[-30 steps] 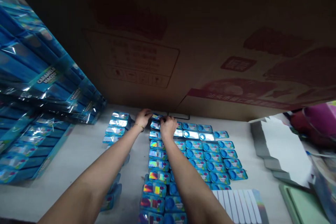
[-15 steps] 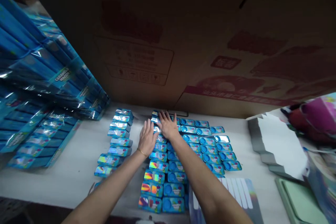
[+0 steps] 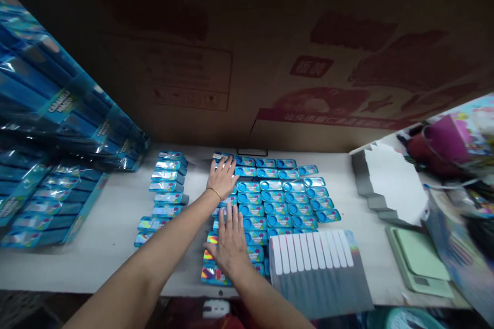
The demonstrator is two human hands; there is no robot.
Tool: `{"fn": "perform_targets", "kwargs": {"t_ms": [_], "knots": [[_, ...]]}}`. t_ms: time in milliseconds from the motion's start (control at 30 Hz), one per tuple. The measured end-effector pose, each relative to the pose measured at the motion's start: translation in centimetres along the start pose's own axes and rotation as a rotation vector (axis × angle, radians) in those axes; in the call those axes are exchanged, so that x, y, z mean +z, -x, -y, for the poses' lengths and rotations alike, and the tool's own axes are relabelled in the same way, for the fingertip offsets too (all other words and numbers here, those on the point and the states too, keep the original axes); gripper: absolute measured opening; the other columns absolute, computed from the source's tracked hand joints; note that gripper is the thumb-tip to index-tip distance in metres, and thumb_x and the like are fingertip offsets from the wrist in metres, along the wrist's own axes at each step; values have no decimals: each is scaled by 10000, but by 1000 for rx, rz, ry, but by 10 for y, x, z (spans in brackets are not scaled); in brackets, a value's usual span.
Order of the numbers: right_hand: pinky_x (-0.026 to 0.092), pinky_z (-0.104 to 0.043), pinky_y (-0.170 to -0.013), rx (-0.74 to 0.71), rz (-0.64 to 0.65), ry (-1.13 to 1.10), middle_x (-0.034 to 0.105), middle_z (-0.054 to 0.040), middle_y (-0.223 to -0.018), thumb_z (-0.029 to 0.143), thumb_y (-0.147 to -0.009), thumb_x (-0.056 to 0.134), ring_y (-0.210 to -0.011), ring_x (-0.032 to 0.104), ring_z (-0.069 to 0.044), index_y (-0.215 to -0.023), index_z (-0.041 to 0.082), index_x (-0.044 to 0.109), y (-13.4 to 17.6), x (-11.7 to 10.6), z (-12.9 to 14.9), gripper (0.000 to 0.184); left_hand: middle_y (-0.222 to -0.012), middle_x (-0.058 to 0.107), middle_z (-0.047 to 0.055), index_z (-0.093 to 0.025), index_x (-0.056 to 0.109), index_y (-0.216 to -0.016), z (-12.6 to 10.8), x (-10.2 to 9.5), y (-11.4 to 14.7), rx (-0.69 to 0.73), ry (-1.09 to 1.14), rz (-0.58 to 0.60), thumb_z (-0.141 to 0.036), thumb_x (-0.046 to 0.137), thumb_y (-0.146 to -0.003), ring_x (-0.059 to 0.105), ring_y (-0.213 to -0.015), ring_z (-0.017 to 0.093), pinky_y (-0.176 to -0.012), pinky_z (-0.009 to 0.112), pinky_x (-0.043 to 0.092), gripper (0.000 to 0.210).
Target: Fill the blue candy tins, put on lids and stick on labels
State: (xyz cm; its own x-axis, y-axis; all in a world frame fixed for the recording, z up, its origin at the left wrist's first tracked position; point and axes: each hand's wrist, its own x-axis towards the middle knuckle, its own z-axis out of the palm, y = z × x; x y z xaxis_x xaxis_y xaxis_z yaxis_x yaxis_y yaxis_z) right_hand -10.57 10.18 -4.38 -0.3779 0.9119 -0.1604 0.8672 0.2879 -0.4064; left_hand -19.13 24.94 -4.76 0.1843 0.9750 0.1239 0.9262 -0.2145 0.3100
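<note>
Small blue boxes with shiny, colourful labels lie in close rows on the white table. My left hand, with a thin bracelet at the wrist, rests flat on the far end of the leftmost column, fingers stretched out. Nearer to me, my right hand lies palm down over the same column, its fingers extended and slightly spread. Both palms cover some of the boxes, and neither hand grasps anything. A separate column of similar boxes stands to the left, partly behind my left forearm.
A big cardboard carton walls off the back. Plastic-wrapped blue packs are stacked at left. A grey sheet with white strips lies at the front right. White folded card pieces and a pale green scale sit farther right.
My right hand has drawn back toward me along the boxes. My left hand has moved forward to the column's far end. The view has shifted slightly.
</note>
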Motion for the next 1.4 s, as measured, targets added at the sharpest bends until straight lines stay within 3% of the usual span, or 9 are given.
{"fn": "perform_targets", "kwargs": {"t_ms": [267, 633, 900, 1067, 1267, 1400], "knots": [[29, -460, -1028, 0, 15, 30, 6, -169, -1394, 587, -733, 402, -1272, -46, -296, -1315, 50, 233, -10, 3, 6, 810, -1356, 309, 46, -203, 306, -1294, -3, 2, 5, -34, -94, 14, -352, 263, -837, 233, -1240, 237, -1013, 467, 90, 483], [20, -495, -1018, -26, -11, -12, -25, -177, -1394, 568, -743, 394, -1267, -49, -313, -1317, 39, 213, -12, 3, 9, 802, -1356, 309, 29, -228, 284, -1299, -1, 0, 7, -46, -169, 11, -326, 255, -835, 235, -1234, 221, -1005, 514, 31, 475], [72, -410, -1051, -247, -1, -135, 94, -142, -1399, 518, -765, 401, -1284, -17, -240, -1316, 34, 209, -13, -8, 8, 758, -1365, 291, 36, -242, 240, -1314, -6, -3, 8, -119, -223, 60, -314, 233, -838, 218, -1243, 220, -990, 543, 38, 481], [125, -436, -1038, -5, -122, -241, 77, -106, -1407, 426, -790, 413, -1284, -9, -242, -1330, 73, 177, -18, -10, -2, 687, -1393, 220, 35, -236, 264, -1305, -7, -3, 2, -118, -225, 94, -388, 221, -840, 125, -1276, 225, -988, 544, 63, 491], [190, -415, -1025, 189, -266, -374, 38, -117, -1408, 287, -822, 356, -1285, 10, -226, -1335, 64, 139, -30, 4, 5, 600, -1386, 241, 4, -289, 257, -1300, 0, -2, 4, -78, -183, 122, -365, 229, -846, 121, -1279, 198, -989, 543, 64, 461], [251, -376, -1004, 265, -287, -531, 147, -135, -1392, 288, -837, 318, -1276, 131, -207, -1339, 64, 119, -40, 10, 7, 585, -1369, 280, -17, -318, 273, -1288, 7, -6, 9, -43, -153, 102, -348, 237, -848, 151, -1270, 197, -989, 549, 55, 442]]}}
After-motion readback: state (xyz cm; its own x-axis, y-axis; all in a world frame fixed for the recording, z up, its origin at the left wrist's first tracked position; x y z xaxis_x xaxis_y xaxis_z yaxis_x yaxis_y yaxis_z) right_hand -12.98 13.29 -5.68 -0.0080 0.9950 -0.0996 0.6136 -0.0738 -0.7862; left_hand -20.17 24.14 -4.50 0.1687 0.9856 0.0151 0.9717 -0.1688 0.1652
